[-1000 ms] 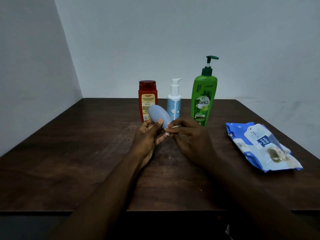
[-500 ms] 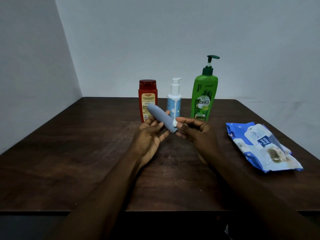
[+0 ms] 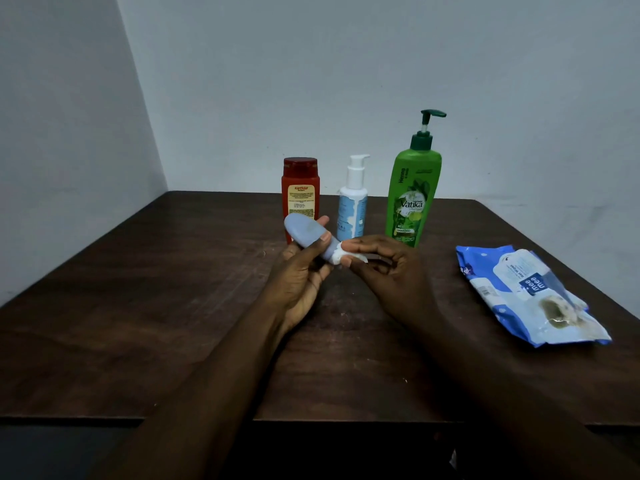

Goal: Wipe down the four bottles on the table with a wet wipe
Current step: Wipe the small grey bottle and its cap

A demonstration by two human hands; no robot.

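Note:
My left hand [image 3: 300, 282] grips a small grey-blue bottle [image 3: 306, 233], held tilted above the middle of the table with its cap end pointing right and down. My right hand [image 3: 388, 268] pinches a white wet wipe [image 3: 341, 257] bunched around that cap end. Behind them a red bottle [image 3: 300, 192], a white and blue pump bottle [image 3: 352, 209] and a tall green pump bottle [image 3: 412, 199] stand upright in a row.
A blue and white wet wipe pack [image 3: 530, 296] lies flat at the right of the dark wooden table [image 3: 138, 306]. Walls close off the back and the left. The table's front edge runs under my forearms.
The grey-blue bottle has been turned in my left hand, broad side, then narrow edge, then broad side again. My right hand has worked the wipe around the cap end.

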